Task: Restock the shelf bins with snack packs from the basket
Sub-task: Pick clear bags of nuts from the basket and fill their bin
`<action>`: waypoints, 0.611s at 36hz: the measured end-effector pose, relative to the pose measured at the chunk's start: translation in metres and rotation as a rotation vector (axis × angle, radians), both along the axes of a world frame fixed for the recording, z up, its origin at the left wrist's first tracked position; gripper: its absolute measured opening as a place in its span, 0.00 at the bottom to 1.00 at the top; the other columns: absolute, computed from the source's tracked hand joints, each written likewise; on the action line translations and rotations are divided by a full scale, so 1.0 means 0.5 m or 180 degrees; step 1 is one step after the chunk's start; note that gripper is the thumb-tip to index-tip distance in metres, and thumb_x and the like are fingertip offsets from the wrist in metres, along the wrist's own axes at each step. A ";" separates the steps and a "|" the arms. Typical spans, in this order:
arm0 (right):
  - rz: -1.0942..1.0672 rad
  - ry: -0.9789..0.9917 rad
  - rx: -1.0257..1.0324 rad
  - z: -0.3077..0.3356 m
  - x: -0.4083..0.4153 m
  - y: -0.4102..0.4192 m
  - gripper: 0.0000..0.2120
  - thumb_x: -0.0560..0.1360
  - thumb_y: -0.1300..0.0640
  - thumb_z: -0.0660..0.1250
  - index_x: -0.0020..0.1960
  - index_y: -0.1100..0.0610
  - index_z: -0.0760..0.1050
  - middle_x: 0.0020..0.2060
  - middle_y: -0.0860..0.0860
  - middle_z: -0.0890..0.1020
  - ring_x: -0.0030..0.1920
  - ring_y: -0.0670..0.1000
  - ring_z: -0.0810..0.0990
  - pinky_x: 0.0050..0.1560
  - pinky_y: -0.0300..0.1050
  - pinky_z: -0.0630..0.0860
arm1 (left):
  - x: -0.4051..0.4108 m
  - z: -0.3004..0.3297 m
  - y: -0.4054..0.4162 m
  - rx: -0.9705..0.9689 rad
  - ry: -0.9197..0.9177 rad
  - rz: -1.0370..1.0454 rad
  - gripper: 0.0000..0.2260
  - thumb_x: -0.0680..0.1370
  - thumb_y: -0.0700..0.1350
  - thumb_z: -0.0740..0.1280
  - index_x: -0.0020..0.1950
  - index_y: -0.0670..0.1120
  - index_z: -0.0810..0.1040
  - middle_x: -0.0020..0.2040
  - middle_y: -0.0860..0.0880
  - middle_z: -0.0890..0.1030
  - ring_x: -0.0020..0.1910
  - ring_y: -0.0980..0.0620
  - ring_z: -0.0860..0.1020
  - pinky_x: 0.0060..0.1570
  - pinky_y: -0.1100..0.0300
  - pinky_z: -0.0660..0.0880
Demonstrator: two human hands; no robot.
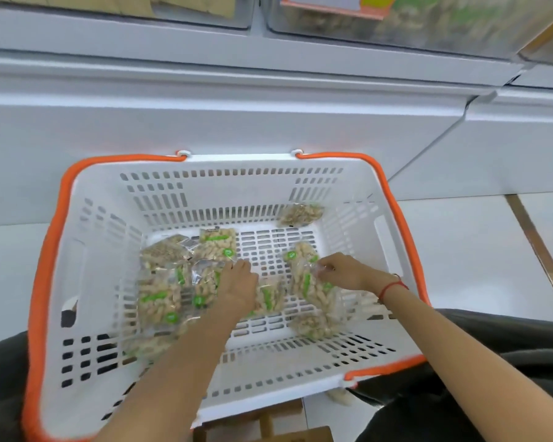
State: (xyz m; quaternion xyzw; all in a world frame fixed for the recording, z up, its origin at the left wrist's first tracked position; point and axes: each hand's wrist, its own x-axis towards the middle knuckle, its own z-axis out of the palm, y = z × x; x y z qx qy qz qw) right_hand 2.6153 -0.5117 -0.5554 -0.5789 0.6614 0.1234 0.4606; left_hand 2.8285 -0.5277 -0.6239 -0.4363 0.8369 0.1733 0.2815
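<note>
A white slotted basket [103, 224] with an orange rim sits in front of me. Several clear snack packs with green labels lie on its floor, most in a pile at the left [163, 295]. One brownish pack [300, 214] leans in the far right corner. My left hand [238, 283] is down in the middle of the basket, fingers curled on a pack [205, 282] at the pile's right edge. My right hand [342, 271] pinches the top of a long pack [310, 282] on the right side; a red string circles that wrist.
A white shelf base [237, 100] runs across behind the basket. Clear shelf bins [428, 23] with snacks and an orange label sit along the top edge. Pale floor tiles [476, 250] lie to the right. My dark-clothed knees flank the basket.
</note>
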 end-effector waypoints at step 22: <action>0.0191 -0.0686 -0.0344 0.415 0.015 -0.101 0.16 0.68 0.62 0.76 0.53 0.55 0.76 0.34 0.47 0.76 0.32 0.42 0.73 0.34 0.31 0.68 | 0.089 0.382 -0.132 0.2255 0.2877 0.2585 0.23 0.73 0.62 0.66 0.65 0.55 0.74 0.69 0.48 0.72 0.69 0.49 0.69 0.69 0.52 0.64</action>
